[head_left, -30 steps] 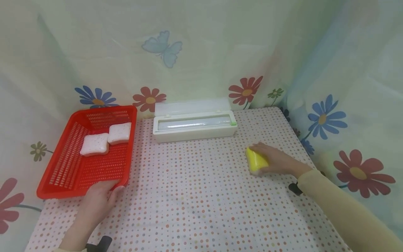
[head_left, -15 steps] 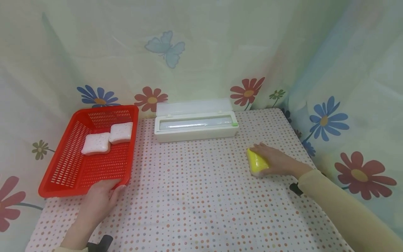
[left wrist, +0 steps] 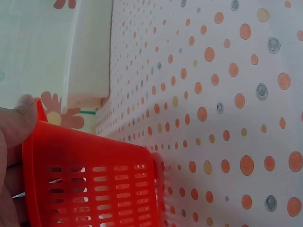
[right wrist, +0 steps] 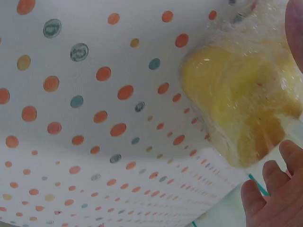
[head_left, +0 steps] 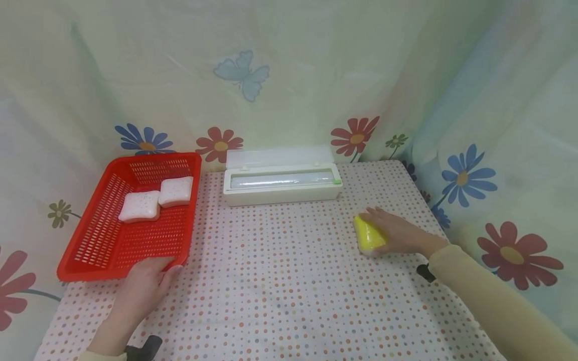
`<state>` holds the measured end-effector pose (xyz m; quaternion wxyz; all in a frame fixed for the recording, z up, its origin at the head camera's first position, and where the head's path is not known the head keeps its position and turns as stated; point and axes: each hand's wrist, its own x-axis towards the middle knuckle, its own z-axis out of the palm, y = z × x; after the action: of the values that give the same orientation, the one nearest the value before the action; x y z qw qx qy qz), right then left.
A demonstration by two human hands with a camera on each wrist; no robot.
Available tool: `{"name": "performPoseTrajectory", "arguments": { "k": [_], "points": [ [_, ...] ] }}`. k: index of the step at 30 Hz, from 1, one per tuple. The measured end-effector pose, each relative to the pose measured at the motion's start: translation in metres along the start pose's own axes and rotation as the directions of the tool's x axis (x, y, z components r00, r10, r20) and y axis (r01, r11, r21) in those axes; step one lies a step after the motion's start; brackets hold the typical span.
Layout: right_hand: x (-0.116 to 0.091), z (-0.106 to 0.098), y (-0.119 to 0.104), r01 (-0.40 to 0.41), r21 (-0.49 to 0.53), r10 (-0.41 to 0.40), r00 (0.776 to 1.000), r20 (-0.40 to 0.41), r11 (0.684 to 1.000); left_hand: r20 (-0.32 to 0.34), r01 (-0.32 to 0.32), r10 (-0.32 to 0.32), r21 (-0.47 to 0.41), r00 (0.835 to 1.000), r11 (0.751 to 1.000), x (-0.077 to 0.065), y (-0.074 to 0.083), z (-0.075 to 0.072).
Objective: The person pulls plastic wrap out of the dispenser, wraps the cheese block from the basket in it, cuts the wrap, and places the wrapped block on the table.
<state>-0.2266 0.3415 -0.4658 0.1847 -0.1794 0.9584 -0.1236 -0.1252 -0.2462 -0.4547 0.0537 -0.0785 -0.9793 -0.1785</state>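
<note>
At the left in the head view, my left hand (head_left: 143,287) grips the near right corner of a red plastic basket (head_left: 189,220). The left wrist view shows the thumb on one side of the rim and fingers on the other. Two white speckled sponge-like pads (head_left: 140,206) lie inside the basket, side by side. My right hand (head_left: 397,231) holds a yellow sponge (head_left: 368,234) on the right part of the table. In the right wrist view, crinkled clear film (right wrist: 239,28) covers the sponge, with thumb and fingers at opposite sides of it.
A long white cling film dispenser (head_left: 282,194) stands at the back of the table, its clear lid raised and a roll inside. A small green slider (head_left: 337,182) sits at its right end. Behind the dotted tablecloth (head_left: 271,281) hangs a flowered curtain (head_left: 289,90).
Both hands keep their holds on the basket and the sponge. The head view has shifted slightly; nothing else visibly moves.
</note>
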Motion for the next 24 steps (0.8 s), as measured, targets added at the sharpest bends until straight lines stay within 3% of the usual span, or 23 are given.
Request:
{"name": "performPoseTrajectory", "arguments": {
  "k": [6,13,18,24],
  "points": [
    [-0.001,-0.016,-0.014,-0.027,0.007,0.027,0.999,-0.029,1.0,0.019,-0.005,0.005,0.007,1.0,1.0,0.0,0.0,-0.002],
    [0.008,-0.037,-0.061,0.008,0.092,0.011,0.979,-0.206,0.996,0.059,-0.004,0.005,-0.016,0.998,1.0,0.002,0.0,-0.005],
    [0.026,-0.024,-0.083,0.091,0.129,-0.051,0.958,-0.281,0.988,0.095,0.008,-0.006,-0.017,0.995,1.0,0.003,-0.001,-0.007],
    [0.054,0.001,-0.094,0.131,0.175,-0.076,0.954,-0.291,0.976,0.144,0.026,-0.02,-0.037,0.989,0.999,0.006,-0.001,-0.011]
  ]
}}
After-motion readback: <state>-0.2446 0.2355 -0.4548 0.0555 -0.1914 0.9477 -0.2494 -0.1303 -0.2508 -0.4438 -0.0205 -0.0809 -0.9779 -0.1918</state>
